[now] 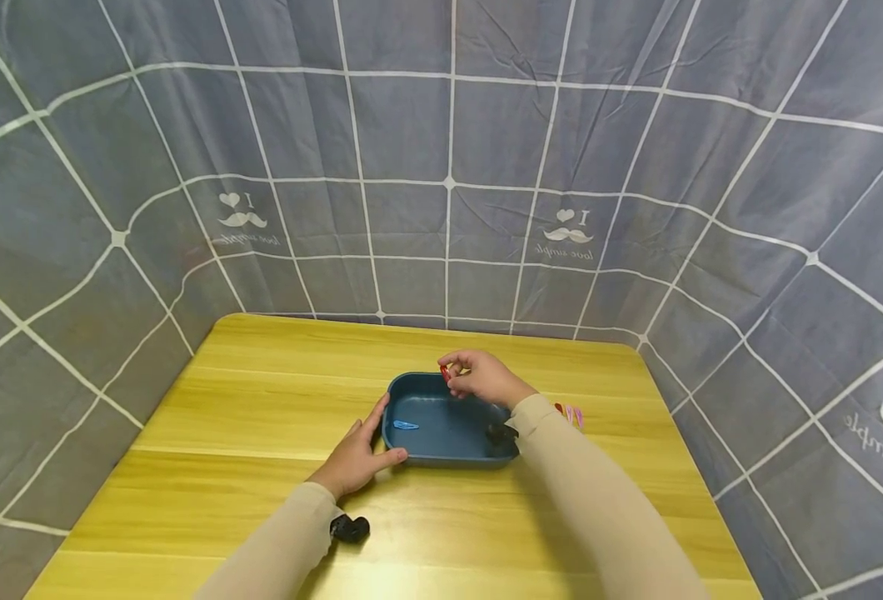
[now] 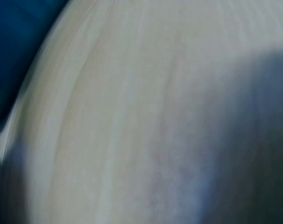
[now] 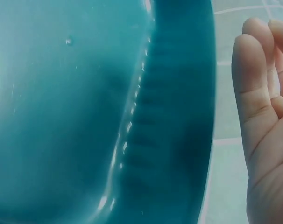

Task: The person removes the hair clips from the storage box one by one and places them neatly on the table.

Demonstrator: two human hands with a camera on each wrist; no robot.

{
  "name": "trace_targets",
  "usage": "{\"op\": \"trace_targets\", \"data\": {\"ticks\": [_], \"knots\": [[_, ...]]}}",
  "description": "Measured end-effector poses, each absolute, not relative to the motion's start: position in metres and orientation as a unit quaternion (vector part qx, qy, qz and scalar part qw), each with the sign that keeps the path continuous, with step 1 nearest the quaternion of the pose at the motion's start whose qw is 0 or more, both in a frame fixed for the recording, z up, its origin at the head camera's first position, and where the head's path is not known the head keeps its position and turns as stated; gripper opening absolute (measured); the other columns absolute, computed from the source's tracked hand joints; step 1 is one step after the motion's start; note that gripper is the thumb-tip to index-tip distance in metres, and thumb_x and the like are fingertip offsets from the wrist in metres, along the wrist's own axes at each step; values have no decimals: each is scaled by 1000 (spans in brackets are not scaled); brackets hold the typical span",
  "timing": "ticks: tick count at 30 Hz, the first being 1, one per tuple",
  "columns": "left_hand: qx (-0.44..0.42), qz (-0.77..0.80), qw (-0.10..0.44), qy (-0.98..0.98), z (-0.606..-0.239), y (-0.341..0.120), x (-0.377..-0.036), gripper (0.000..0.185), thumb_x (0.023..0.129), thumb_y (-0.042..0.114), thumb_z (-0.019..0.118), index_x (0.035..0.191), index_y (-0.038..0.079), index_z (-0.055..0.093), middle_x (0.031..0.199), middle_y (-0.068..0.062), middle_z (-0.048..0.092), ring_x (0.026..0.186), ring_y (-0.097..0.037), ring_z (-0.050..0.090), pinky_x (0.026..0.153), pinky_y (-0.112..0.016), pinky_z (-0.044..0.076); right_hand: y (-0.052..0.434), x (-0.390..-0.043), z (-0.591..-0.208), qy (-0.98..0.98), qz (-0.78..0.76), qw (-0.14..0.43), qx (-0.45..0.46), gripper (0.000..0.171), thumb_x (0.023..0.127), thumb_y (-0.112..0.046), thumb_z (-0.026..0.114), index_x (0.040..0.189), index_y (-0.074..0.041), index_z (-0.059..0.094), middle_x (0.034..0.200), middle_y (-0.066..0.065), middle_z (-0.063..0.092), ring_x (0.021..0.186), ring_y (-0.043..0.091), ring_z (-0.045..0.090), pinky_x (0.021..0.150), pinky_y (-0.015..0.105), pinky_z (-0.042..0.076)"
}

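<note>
A dark blue rectangular tray (image 1: pixel 449 461) sits on the wooden table. My left hand (image 1: pixel 355 457) rests against its left end, fingers straight along the outer side and thumb at the near corner. Above the tray's far edge, my right hand (image 1: pixel 486 379) pinches a small red hair clip (image 1: pixel 445 373) between thumb and fingers. In the right wrist view, fingers (image 3: pixel 251 65) show beside the tray wall (image 3: pixel 179 112), but the clip does not. A blue hair clip (image 1: pixel 406 425) lies in the tray's left part. The left wrist view holds mostly blurred table.
Several red, pink and purple hair clips (image 1: pixel 579 417) lie on the table to the right of the tray, partly behind the right sleeve. A grey curtain with white grid lines (image 1: pixel 404 217) stands around the table's far side and flanks. Both wrists carry a black device (image 1: pixel 350 528).
</note>
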State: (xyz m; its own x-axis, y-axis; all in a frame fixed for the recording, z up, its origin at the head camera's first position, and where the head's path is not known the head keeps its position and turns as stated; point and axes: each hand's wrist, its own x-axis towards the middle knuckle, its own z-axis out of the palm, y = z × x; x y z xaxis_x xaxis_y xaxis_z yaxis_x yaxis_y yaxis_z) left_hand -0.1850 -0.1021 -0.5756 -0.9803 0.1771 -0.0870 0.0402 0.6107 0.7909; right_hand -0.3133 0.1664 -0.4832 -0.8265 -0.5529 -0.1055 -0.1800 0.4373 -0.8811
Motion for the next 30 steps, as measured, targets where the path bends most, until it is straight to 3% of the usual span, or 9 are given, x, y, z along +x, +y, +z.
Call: {"op": "trace_targets", "data": {"ticks": [5, 8, 18, 30], "knots": [[60, 440, 84, 892, -575, -102, -185, 102, 94, 56, 75, 169, 45, 7, 174, -11, 26, 157, -59, 11, 118, -81, 22, 180, -314, -479, 816, -504, 185, -215, 45, 96, 3, 67, 141, 0, 63, 102, 12, 66, 94, 46, 70, 77, 30, 63], [63, 441, 87, 891, -575, -103, -186, 102, 94, 55, 75, 169, 45, 6, 174, -12, 25, 158, -58, 10, 119, -81, 21, 191, -315, -477, 815, -512, 174, -210, 47, 95, 4, 67, 142, 0, 62, 102, 12, 65, 97, 49, 69, 78, 28, 62], [71, 437, 82, 893, -574, -103, -185, 102, 94, 56, 74, 169, 44, 6, 173, -14, 28, 157, -60, 11, 117, -82, 22, 242, -315, -470, 834, -505, 142, -170, 52, 96, 0, 67, 147, -1, 58, 106, 14, 64, 98, 43, 70, 84, 33, 62], [71, 438, 90, 892, -573, -105, -188, 102, 95, 57, 73, 169, 45, 4, 174, -13, 24, 157, -58, 9, 119, -81, 20, 323, -314, -481, 862, -492, 88, -84, 53, 102, -2, 63, 154, 2, 50, 104, 17, 66, 87, 20, 70, 80, 35, 62]]}}
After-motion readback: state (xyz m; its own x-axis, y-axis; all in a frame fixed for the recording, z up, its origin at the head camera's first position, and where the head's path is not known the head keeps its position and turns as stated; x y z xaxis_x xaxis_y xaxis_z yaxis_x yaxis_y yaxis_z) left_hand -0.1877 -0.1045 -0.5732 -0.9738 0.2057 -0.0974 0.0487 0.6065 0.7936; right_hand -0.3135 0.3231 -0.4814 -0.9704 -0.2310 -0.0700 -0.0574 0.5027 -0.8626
